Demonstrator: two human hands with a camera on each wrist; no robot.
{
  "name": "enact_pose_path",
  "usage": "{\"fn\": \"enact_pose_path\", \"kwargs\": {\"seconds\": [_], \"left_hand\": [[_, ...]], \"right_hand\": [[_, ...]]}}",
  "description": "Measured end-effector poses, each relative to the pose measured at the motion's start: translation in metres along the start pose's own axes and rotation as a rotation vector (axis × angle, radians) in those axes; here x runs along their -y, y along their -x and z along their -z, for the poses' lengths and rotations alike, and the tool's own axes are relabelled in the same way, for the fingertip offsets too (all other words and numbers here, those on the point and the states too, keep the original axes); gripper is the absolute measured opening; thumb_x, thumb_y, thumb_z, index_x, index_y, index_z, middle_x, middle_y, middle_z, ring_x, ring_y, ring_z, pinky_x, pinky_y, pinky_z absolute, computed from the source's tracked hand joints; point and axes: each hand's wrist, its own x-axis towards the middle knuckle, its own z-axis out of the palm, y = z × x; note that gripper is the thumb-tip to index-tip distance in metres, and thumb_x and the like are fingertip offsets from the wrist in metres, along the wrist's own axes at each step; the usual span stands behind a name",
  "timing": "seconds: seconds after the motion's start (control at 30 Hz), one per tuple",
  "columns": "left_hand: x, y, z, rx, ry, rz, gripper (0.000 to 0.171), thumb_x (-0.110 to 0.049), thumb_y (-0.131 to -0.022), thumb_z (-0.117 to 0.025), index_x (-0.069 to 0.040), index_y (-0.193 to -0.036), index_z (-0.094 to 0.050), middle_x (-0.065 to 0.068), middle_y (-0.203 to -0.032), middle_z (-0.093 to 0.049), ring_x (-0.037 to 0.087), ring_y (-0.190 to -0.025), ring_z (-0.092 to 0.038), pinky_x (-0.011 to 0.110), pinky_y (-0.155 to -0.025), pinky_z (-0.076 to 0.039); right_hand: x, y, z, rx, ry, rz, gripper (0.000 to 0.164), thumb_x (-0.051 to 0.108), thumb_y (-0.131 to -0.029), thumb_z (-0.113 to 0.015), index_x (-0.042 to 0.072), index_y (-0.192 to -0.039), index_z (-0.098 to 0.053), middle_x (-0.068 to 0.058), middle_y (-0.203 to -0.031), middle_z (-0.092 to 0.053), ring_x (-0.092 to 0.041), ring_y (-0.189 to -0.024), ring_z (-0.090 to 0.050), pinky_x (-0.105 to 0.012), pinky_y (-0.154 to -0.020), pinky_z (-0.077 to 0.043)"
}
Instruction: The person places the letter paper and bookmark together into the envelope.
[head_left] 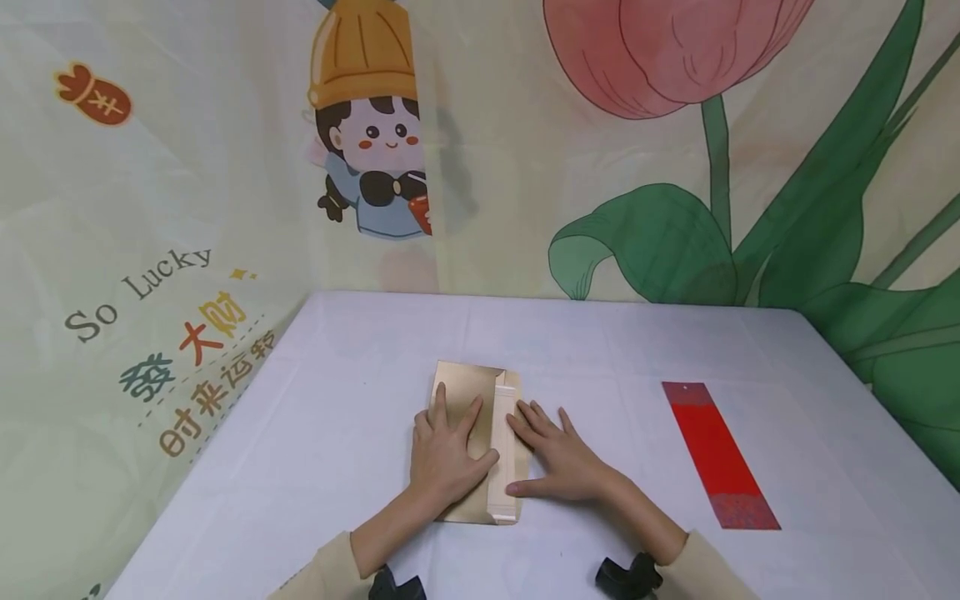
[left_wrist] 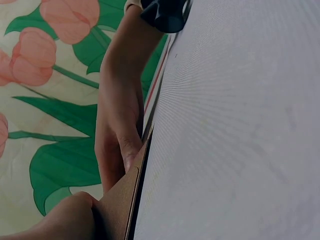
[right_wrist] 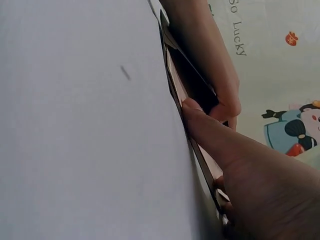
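Item 1: folded card (head_left: 485, 427), gold-tan, tall rectangle with a smooth, faintly glossy face. It lies flat on the near middle of the counter (head_left: 315, 467), long sides running away from the person. A paler, pinkish strip (head_left: 504, 425) runs lengthwise near its right side, with creased, slanted folds at both ends; a narrow tan margin shows beyond it. From the left wrist view, the card is thin, with a rounded corner and a dark edge. Contents: whether anything lies between its layers cannot be told.

Item 2: left hand (head_left: 447, 450), palm down on the card, fingers spread, thumb reaching across to the pale strip.

Item 3: right hand (head_left: 558, 458), fingers spread, resting at the card's right side; thumb and fingers touch the strip and margin.

Item 4: red strip (head_left: 720, 454), long, flat, set at a slant on the counter, well apart to the right. Both ends are darker, the lower one patterned; a small hole marks the top.

Item 5: backdrop (head_left: 495, 167), pale, printed with a pink tulip (head_left: 675, 50) and a cartoon figure (head_left: 382, 158) in an orange hat.
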Motion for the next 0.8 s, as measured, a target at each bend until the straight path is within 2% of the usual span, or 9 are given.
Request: {"fn": "enact_pose_path", "kwargs": {"seconds": [0.17, 0.4, 0.8], "left_hand": [[-0.001, -0.001, 0.000, 0.012, -0.003, 0.008, 0.073, -0.050, -0.067, -0.057, -0.027, -0.136, -0.048, 0.024, -0.148, -0.014, 0.040, -0.102, -0.036, 0.047, -0.083, -0.033], [-0.001, -0.002, -0.001, 0.016, -0.001, 0.005, 0.073, -0.051, -0.068, -0.058, -0.027, -0.136, -0.048, 0.024, -0.149, -0.014, 0.040, -0.104, -0.036, 0.047, -0.084, -0.032], [-0.001, -0.005, -0.004, -0.002, -0.025, -0.002, 0.073, -0.053, -0.068, -0.057, -0.029, -0.136, -0.048, 0.024, -0.148, -0.015, 0.040, -0.101, -0.037, 0.046, -0.081, -0.034]], "right_hand": [[0.002, -0.006, -0.001, 0.001, -0.008, 0.004, 0.094, 0.066, -0.076, -0.055, 0.013, -0.147, -0.023, -0.016, -0.152, -0.011, -0.034, -0.138, -0.006, -0.060, -0.103, -0.002], [-0.003, -0.006, 0.002, -0.004, -0.054, 0.011, 0.092, 0.056, -0.077, -0.060, 0.000, -0.143, -0.028, -0.022, -0.150, -0.013, -0.038, -0.137, -0.007, -0.058, -0.104, -0.006], [0.010, -0.019, -0.010, -0.082, 0.026, -0.006, 0.089, 0.055, -0.074, -0.059, 0.006, -0.143, -0.032, -0.021, -0.150, -0.015, -0.035, -0.137, -0.008, -0.058, -0.104, -0.006]]}}
